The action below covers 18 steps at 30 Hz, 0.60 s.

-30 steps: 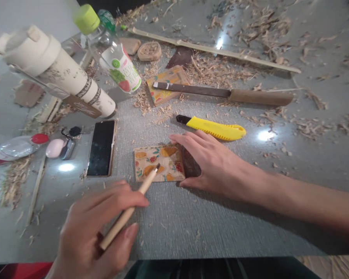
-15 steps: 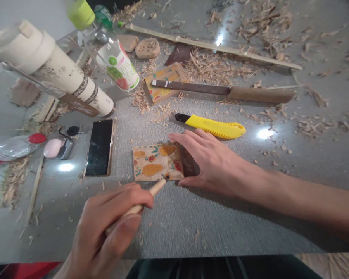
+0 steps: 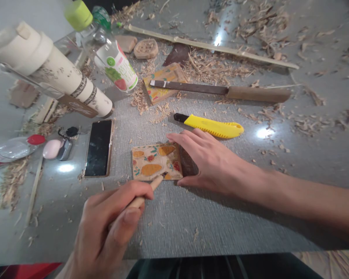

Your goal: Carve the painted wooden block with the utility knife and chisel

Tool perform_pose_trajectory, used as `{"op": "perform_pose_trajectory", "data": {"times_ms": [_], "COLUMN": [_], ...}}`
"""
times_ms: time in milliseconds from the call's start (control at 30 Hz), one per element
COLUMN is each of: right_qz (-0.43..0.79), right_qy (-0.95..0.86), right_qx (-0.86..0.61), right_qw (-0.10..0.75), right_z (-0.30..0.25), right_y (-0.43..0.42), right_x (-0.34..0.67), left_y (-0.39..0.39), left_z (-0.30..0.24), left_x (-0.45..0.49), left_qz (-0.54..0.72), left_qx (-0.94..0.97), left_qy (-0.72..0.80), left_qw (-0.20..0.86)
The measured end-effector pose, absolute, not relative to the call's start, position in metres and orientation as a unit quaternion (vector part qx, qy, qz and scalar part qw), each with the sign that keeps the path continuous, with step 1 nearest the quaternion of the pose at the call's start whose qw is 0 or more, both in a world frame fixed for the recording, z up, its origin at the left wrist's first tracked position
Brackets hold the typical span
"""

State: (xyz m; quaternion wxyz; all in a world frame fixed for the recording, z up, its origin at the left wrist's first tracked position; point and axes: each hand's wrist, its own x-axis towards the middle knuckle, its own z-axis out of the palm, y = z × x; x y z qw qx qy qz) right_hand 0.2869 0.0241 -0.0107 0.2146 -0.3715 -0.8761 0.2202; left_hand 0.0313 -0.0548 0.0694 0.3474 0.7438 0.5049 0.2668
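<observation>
- The patterned block lies flat on the table, between the two hands.
- Seven o'clock from it: the left hand grips a wooden-handled tool, the dark tip at the block's five o'clock edge; contact is too small to tell.
- Three o'clock: the right hand braces the block's end, thumb and fingers spread wide around it.
- Good control probably wants short, light strokes, angled clear of that thumb.
- The yellow knife, two o'clock, sits close to the right knuckles; better slid farther off.
</observation>
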Motion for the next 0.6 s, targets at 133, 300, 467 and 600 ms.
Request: {"op": "perform_pose_trajectory", "data": {"times_ms": [133,300,467,600], "right_qz": [0.212,0.219,0.217,0.215], "right_qy": [-0.878,-0.871,-0.869,-0.866], "right_qx": [-0.367,-0.379,-0.383,-0.384], "right_qw": [0.221,0.221,0.226,0.239], "right_z": [-0.011,-0.008,-0.008,-0.009], "right_y": [0.024,0.023,0.023,0.026], "right_x": [0.287,0.285,0.283,0.284], "left_y": [-0.052,-0.070,-0.094,-0.101], "left_z": [0.075,0.060,0.036,0.023], "left_x": [0.041,0.049,0.053,0.058], "left_qz": [0.236,0.243,0.285,0.273], "left_qx": [0.809,0.802,0.778,0.791], "left_qy": [0.449,0.478,0.489,0.495], "left_qw": [0.296,0.263,0.273,0.235]}}
